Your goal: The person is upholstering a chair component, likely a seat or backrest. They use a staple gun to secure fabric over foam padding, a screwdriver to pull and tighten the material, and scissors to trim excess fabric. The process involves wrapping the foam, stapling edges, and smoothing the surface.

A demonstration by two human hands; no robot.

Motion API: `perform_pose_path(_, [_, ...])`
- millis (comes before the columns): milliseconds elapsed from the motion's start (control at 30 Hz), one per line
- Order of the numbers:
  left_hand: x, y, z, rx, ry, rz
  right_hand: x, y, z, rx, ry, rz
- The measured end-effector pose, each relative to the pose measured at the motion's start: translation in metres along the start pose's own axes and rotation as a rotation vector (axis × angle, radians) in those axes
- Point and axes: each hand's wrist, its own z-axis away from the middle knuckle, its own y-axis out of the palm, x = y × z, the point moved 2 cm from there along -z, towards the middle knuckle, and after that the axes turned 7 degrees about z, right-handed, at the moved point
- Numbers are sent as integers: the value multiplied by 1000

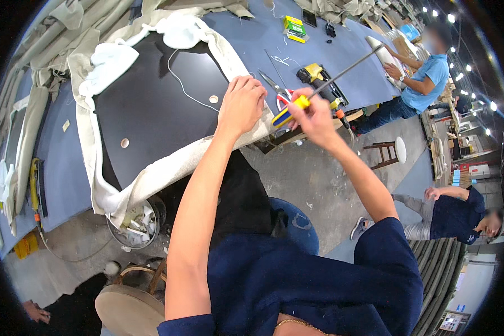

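A black board [151, 112] lies on the blue-grey table, with beige fabric [162, 169] and white padding [113, 63] around its edges. A white cord crosses its dark face. My left hand [242, 105] rests at the board's right edge, fingers bent and pressed together over the fabric; the fingertips are partly hidden. My right hand [317, 120] is closed around the yellow-and-blue handle of a screwdriver [301, 102], held just right of the fabric edge. Its long shaft points up and to the right, away from the board. Red-handled scissors [280, 93] lie just beyond the right hand.
A yellow-and-black staple gun [313, 74] lies right of the scissors; a green-and-yellow box [295, 29] stands farther back. Another staple gun [38, 187] is at the left. Below are a scrap bucket [134, 224] and stools [126, 308]. Two people [425, 73] [456, 215] are at the right.
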Motion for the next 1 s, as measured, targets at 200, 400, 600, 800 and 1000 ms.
perform_pose_path(200, [5, -7, 6, -30, 18, 18, 72, -38, -23, -457, -356, -312])
perform_pose_path(400, [-9, -7, -2, 62, 16, -18, 42, -24, -4, -348, -62, -133])
perform_pose_path(600, [11, -16, 2, 54, 31, -55, -10, 28, -7, -390, -364, 418])
perform_pose_path(800, [-8, -10, -3, 102, -18, 39, 6, 24, 56, -598, 219, -588])
perform_pose_path(1000, [-29, -27, 8, 202, 124, -46, -17, 93, 108, -575, 460, -624])
